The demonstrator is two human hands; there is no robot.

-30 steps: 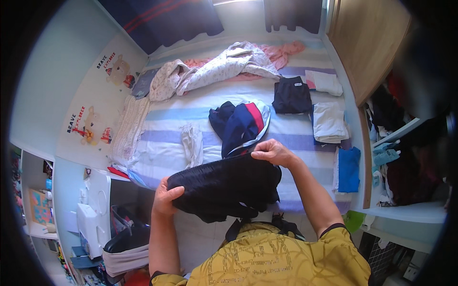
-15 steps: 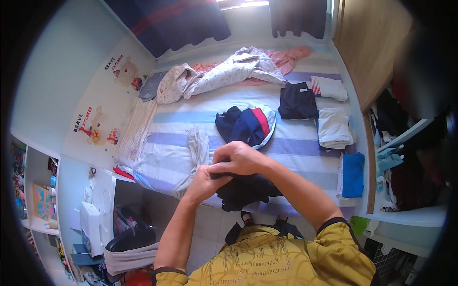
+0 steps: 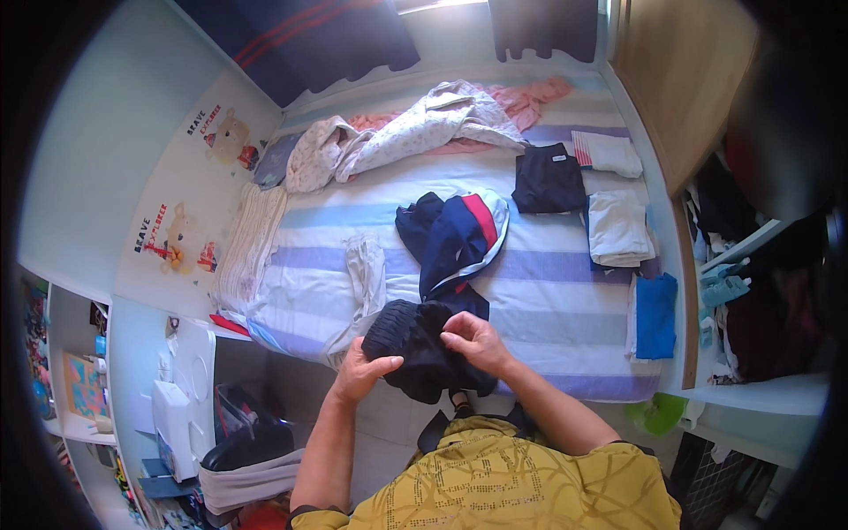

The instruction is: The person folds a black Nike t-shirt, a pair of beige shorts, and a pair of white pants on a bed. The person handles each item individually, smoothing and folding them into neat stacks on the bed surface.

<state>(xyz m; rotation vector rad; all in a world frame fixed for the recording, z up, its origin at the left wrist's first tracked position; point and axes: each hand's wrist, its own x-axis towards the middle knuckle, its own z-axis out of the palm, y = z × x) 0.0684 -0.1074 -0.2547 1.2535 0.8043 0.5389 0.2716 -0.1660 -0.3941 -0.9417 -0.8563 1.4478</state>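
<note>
Black elastic-waist pants [image 3: 424,358] hang bunched between my hands at the near edge of the bed, their gathered waistband at the upper left. My left hand [image 3: 364,371] grips the waistband's left end, thumb on the near side. Pinched fingers of my right hand [image 3: 477,343] hold the cloth at the right. Just beyond lies a crumpled navy garment with a red and white stripe [image 3: 455,234]. To its left is a rumpled pale grey garment [image 3: 365,274].
Folded along the right side are a black garment [image 3: 549,179], white clothes [image 3: 618,230] and a blue one [image 3: 655,316]. A patterned quilt [image 3: 424,132] lies across the far side of the striped bed [image 3: 309,283]. Open shelves [image 3: 751,252] stand right; a chair [image 3: 247,459] stands lower left.
My hands have moved apart, the right one to the right and nearer me. The pants have turned, so their gathered waistband now shows.
</note>
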